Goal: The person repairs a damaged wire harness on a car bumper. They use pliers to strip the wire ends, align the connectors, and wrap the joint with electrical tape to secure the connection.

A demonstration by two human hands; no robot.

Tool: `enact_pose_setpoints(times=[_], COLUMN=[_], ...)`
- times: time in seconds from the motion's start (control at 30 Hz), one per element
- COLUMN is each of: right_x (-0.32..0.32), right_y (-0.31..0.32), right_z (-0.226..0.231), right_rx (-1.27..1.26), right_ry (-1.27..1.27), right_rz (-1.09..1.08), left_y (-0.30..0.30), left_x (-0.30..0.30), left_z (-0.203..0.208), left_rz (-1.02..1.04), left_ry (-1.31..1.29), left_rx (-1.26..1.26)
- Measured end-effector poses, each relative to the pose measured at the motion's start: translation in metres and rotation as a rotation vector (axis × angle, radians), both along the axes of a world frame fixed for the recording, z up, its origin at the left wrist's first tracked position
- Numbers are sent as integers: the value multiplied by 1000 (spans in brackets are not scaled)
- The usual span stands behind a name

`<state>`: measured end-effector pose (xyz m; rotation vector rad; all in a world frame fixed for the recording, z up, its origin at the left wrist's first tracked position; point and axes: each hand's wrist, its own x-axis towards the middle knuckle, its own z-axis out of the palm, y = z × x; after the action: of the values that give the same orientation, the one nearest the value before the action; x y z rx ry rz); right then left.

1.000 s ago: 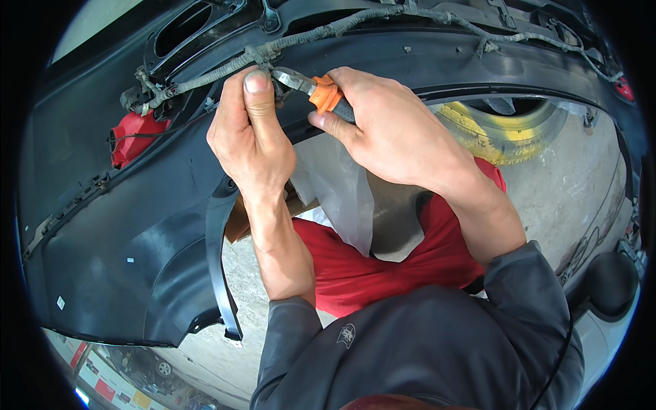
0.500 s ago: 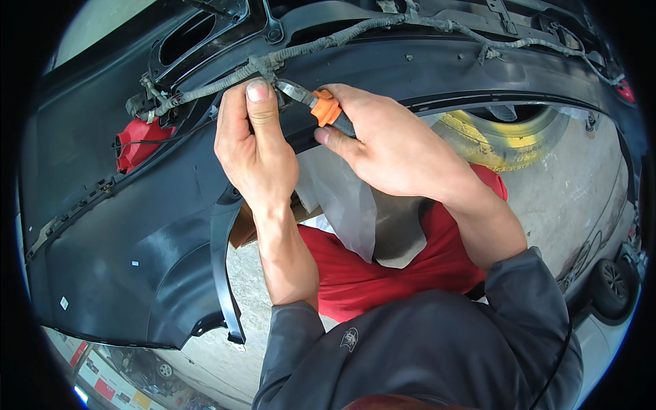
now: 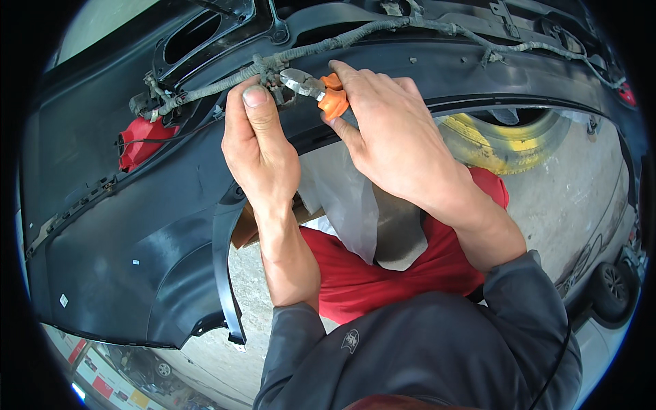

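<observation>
Orange-handled pliers [image 3: 334, 101] lie within the right grip [image 3: 396, 133], closed round their handles, nose toward the left grip [image 3: 263, 160]. The left stands upright, thumb uppermost, just below the wiring harness [image 3: 321, 45]; I cannot tell whether it pinches anything.

No legible text, white labels [image 3: 63, 300] on black panel [image 3: 102, 266], pale emblem [image 3: 350, 341] on dark shirt [image 3: 424, 348]
</observation>
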<state>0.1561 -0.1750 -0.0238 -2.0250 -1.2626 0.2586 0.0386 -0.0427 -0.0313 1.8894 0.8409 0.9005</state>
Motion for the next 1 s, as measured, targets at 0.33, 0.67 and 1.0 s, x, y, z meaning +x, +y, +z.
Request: enact_pose_setpoints(times=[0.33,0.67,1.0], right_x=[3,1,3], right_y=[7,11,15], right_z=[-7,-5,-4], right_rx=[-3,11,72], right_ry=[-267,-310,-352], right_rz=[-113,-118,-120], left_y=[-3,-9,-15], left_x=[-4,-2,-5], left_z=[6,20,31], left_rz=[-98,25,66], left_ry=[110,210,224], left_rx=[110,167,221])
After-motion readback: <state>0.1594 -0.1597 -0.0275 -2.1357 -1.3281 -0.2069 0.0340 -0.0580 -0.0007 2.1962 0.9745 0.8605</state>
